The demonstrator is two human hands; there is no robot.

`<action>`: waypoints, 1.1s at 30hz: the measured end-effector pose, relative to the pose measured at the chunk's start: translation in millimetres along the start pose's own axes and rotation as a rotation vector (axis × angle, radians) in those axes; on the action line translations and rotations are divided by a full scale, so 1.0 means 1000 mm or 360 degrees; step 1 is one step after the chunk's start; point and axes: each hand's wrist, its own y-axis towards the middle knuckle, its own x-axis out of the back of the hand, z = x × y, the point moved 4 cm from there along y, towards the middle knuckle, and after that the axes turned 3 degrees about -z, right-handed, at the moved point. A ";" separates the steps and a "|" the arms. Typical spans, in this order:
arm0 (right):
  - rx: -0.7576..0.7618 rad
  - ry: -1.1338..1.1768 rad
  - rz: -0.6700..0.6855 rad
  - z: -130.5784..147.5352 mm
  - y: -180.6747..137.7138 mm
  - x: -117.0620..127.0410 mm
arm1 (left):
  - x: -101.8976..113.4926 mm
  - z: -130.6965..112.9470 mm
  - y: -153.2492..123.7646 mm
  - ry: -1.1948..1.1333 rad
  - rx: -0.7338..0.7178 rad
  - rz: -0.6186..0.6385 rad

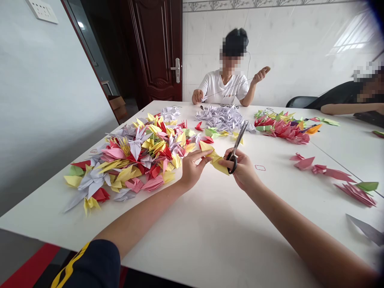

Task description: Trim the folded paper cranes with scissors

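Between my two hands, above the white table, is a yellow folded paper piece (216,160). The fingers of my left hand (193,168) pinch its left end. My right hand (241,168) grips a pair of scissors (238,146) with black handles, blades pointing up and away from me. The thumb of that hand also presses on the right end of the yellow paper. Just left of my left hand spreads a heap of folded paper pieces (141,148) in yellow, red, pink, white and green.
The white table (192,240) reaches forward to a person (226,86) holding a thread. Pale folded papers (223,118) lie near that person. A colourful pile (285,128) sits at right, pink pieces (355,194) nearer me. Another person's arm (349,108) rests far right.
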 end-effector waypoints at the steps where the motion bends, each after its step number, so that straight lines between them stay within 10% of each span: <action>1: 0.0007 0.0005 -0.0001 -0.001 0.000 0.000 | 0.000 0.000 0.000 -0.0026 0.0037 0.0004; 14: -0.0030 -0.0010 -0.0011 -0.004 0.001 0.001 | -0.002 0.010 0.006 -0.0233 0.0411 0.0000; 33: -0.0071 0.0012 0.0068 -0.004 0.000 0.000 | -0.002 0.012 0.003 -0.0085 0.0074 0.0009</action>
